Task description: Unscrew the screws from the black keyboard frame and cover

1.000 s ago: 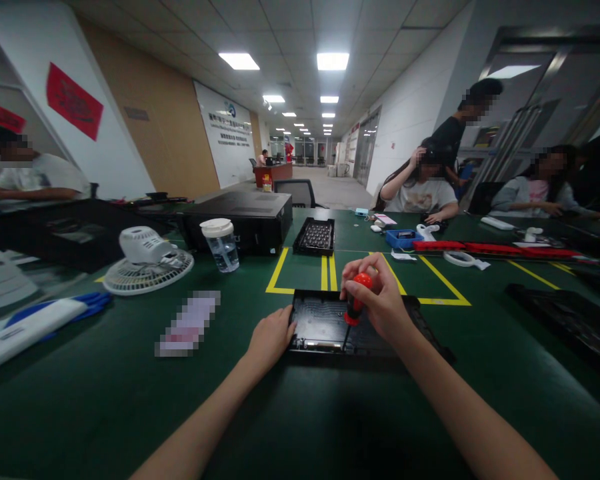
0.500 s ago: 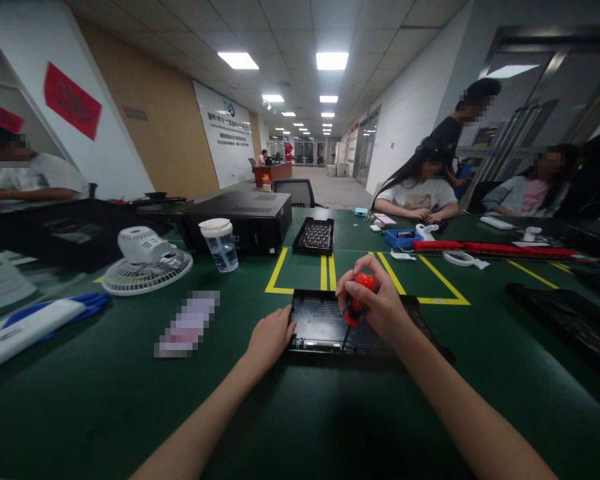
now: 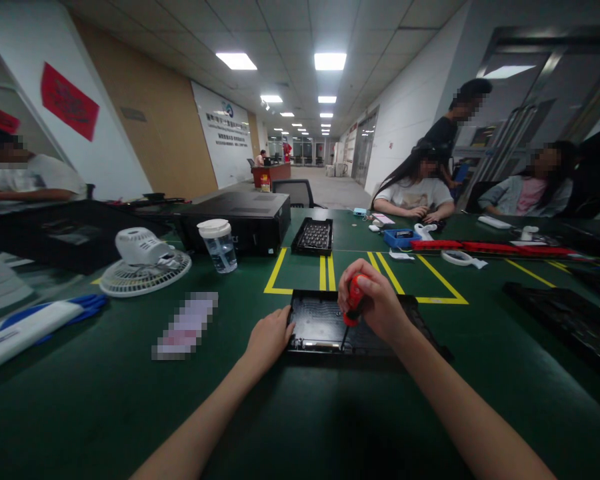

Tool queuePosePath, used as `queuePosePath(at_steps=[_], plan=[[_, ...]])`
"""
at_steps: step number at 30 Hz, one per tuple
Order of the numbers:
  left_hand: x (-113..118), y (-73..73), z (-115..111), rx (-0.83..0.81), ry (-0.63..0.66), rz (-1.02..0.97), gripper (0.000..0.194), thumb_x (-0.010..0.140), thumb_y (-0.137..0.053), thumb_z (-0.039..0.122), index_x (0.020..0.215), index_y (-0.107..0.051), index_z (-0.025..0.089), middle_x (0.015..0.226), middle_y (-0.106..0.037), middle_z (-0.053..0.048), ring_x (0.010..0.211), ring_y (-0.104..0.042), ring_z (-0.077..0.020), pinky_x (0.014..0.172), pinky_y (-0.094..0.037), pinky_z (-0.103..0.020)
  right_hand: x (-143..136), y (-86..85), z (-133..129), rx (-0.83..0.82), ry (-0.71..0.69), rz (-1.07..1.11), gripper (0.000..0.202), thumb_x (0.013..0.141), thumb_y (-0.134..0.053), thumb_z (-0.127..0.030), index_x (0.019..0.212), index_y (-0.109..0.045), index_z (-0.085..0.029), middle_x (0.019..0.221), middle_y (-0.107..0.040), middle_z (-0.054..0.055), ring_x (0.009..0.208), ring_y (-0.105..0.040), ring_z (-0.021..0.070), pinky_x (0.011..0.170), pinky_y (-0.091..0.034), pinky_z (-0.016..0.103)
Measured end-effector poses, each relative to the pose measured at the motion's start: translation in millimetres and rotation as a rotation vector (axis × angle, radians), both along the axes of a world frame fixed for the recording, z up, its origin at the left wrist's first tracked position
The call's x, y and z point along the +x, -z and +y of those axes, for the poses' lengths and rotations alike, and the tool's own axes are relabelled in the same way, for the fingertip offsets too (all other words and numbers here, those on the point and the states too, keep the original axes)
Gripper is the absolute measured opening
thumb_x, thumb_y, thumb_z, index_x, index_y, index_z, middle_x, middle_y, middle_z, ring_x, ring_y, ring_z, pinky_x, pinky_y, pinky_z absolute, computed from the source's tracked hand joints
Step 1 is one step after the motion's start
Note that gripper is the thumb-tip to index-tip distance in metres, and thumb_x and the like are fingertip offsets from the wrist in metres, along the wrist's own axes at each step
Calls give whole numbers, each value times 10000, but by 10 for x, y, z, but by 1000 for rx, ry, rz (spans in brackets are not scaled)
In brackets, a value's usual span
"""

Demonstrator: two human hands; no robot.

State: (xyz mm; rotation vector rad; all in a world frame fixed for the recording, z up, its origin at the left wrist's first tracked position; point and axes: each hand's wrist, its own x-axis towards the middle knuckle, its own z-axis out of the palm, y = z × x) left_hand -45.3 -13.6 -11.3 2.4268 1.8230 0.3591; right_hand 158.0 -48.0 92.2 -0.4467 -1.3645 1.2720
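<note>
At the left side of the green tabletop point(image 3: 105, 400), a long white thing point(image 3: 35, 333) lies partly over something blue point(image 3: 90, 304). A white fan point(image 3: 143, 260) lies flat near them, with its round cage down. Next is a pale flat thing point(image 3: 186, 325), too blurry to name. Past it stands a clear cup point(image 3: 220, 247) with a white lid, in front of a big black box point(image 3: 245, 212). The cup blocks a bit of the box.

The left hand point(image 3: 269, 341) is on the left edge of the black tray point(image 3: 316, 319) in the middle of the tabletop. Its fingers are close together there, but I cannot tell if they pinch it. Farther back, toward the far edge, sits a small bumpy tray point(image 3: 313, 237).

The right hand point(image 3: 375, 300) has its fingers closed around the red screwdriver point(image 3: 353, 301). The screwdriver leans, and its thin tip points down into the black tray. This hand and its arm hide part of the tray. Yellow lines point(image 3: 275, 273) are behind it.

On the right, toward the far edge, are a blue box point(image 3: 397, 239), a white ring point(image 3: 456, 258) and a long red strip point(image 3: 485, 249). Another dark tray point(image 3: 563, 320) lies near the right side. People point(image 3: 415, 193) sit past the far edge.
</note>
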Motion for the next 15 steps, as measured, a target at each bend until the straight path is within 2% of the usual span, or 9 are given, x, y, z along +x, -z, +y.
queuePosePath(at_steps=[5,15], plan=[[-3,11,3,7,2,-3,420,867,-373,337,1256,-420,186,1146,-577,-101,1006,-566,-196,839,-424,-290,6,-52,-30,-34,-21,56,193,797,-363,-312,780,-500,-177,628,-534,3,486,-483,116,476,-382,243],[4,-7,-7,9,7,2,419,868,-372,334,1252,-423,175,1161,-571,-105,1021,-558,-197,856,-421,-291,24,-64,-47,-43,-31,53,153,796,-370,-281,802,-487,-183,640,-530,8,517,-485,129,515,-383,260]])
